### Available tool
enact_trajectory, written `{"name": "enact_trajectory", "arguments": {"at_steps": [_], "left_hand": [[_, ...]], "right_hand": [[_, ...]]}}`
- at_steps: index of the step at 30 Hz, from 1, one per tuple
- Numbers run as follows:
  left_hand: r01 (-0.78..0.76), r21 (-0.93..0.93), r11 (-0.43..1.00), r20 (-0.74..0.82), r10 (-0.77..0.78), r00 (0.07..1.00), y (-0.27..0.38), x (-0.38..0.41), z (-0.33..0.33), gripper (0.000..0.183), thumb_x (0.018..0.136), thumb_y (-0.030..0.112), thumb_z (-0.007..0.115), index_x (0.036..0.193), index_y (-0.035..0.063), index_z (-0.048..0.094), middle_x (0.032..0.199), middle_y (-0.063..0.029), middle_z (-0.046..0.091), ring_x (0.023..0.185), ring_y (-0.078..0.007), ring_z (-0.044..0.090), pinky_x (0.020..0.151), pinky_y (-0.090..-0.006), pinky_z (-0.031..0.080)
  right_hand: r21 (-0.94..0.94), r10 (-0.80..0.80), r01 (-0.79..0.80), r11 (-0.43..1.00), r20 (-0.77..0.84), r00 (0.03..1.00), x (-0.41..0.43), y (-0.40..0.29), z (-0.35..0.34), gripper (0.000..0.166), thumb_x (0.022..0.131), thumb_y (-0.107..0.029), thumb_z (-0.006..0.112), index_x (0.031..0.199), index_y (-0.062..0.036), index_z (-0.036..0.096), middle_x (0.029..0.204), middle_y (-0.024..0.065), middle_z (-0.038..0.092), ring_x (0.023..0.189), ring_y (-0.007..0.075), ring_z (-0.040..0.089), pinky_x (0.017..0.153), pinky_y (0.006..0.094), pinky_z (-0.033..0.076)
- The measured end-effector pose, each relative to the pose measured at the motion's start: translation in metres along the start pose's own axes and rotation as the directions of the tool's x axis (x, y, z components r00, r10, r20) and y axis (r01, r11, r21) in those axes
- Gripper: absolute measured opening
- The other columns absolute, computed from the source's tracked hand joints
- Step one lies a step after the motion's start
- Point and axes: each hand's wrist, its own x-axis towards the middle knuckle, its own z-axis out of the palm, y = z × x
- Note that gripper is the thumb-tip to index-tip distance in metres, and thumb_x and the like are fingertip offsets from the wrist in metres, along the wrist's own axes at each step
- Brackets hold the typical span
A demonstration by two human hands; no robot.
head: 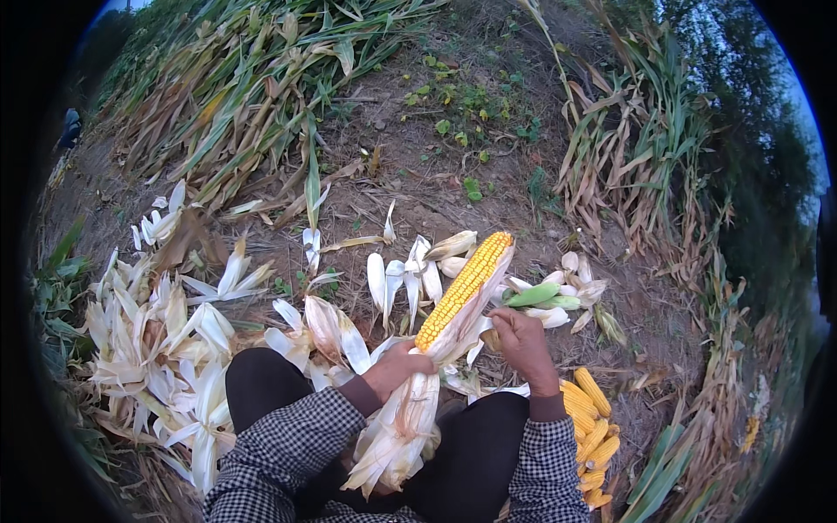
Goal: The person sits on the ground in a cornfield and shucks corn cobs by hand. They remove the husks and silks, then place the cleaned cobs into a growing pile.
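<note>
A yellow ear of corn (465,287) points up and to the right, its kernels bare on the left side. Pale dry husk (480,310) still covers its right side, and more husk (399,431) hangs down between the knees. My left hand (400,369) grips the ear near its lower end, where the peeled husk folds back. Pinched in the fingers of my right hand (523,343) is a strip of husk beside the ear's right flank. The tip of that strip is hidden by the fingers.
Husked yellow ears (592,431) lie heaped beside my right knee. Stripped husks (163,353) form a large pile at the left. Ears in husk, some with green leaves (536,295), lie ahead on the soil. Cut cornstalks (242,98) lie far left; more stalks (641,150) stand or lean right.
</note>
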Motion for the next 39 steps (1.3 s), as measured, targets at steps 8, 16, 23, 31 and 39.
{"name": "enact_trajectory", "arguments": {"at_steps": [8, 16, 23, 31, 39], "left_hand": [[0.043, -0.501, 0.865, 0.0, -0.049, 0.999, 0.023, -0.008, -0.02, 0.026, 0.082, 0.024, 0.054, 0.095, 0.0013, 0.06, 0.052, 0.0022, 0.045, 0.042, -0.0103, 0.045, 0.037, -0.0247, 0.037], [-0.12, 0.1, 0.988, -0.189, 0.138, 0.972, 0.023, -0.011, -0.035, 0.036, 0.074, 0.014, 0.067, 0.104, -0.0045, 0.062, 0.085, -0.006, 0.065, 0.076, -0.012, 0.062, 0.07, -0.0268, 0.049], [-0.102, 0.613, 0.783, 0.181, -0.014, 0.983, 0.033, -0.019, -0.023, 0.042, 0.071, 0.015, 0.07, 0.109, -0.0025, 0.063, 0.096, -0.0042, 0.065, 0.087, -0.0111, 0.058, 0.081, -0.0263, 0.046], [-0.174, 0.863, 0.474, 0.398, -0.427, 0.812, 0.067, -0.003, 0.032, 0.056, 0.071, 0.031, 0.071, 0.115, -0.0015, 0.058, 0.098, -0.0113, 0.067, 0.088, -0.017, 0.06, 0.081, -0.0302, 0.047], [-0.348, 0.923, -0.165, 0.309, -0.222, 0.925, 0.062, 0.016, 0.061, 0.043, 0.064, 0.036, 0.068, 0.092, 0.0038, 0.067, 0.079, -0.0183, 0.066, 0.077, -0.0341, 0.065, 0.068, -0.0433, 0.051]], "right_hand": [[0.164, -0.202, 0.124, 0.979, 0.647, 0.735, -0.047, -0.052, 0.016, 0.015, 0.09, -0.009, 0.052, 0.102, -0.004, 0.06, 0.078, 0.0187, 0.062, 0.071, 0.0365, 0.062, 0.063, 0.0403, 0.049], [0.242, -0.068, -0.138, 0.96, 0.683, 0.728, -0.048, -0.07, -0.02, 0.048, 0.084, -0.009, 0.067, 0.128, -0.0029, 0.05, 0.102, 0.0118, 0.066, 0.091, 0.0203, 0.066, 0.08, 0.0319, 0.052], [-0.674, -0.259, 0.419, 0.608, 0.331, 0.907, -0.013, -0.064, -0.056, 0.068, 0.068, -0.013, 0.074, 0.129, -0.0035, 0.045, 0.122, 0.018, 0.051, 0.124, 0.0372, 0.042, 0.103, 0.0434, 0.035], [-0.531, 0.104, 0.397, 0.748, 0.685, 0.721, -0.022, -0.025, -0.105, 0.047, 0.067, -0.034, 0.073, 0.1, -0.0038, 0.057, 0.089, 0.015, 0.059, 0.083, 0.0343, 0.061, 0.068, 0.0446, 0.047], [-0.462, 0.301, 0.03, 0.886, 0.625, 0.72, -0.071, 0.002, -0.103, 0.064, 0.06, -0.049, 0.071, 0.099, -0.0001, 0.059, 0.082, 0.0214, 0.064, 0.079, 0.0381, 0.063, 0.073, 0.0451, 0.048]]}}
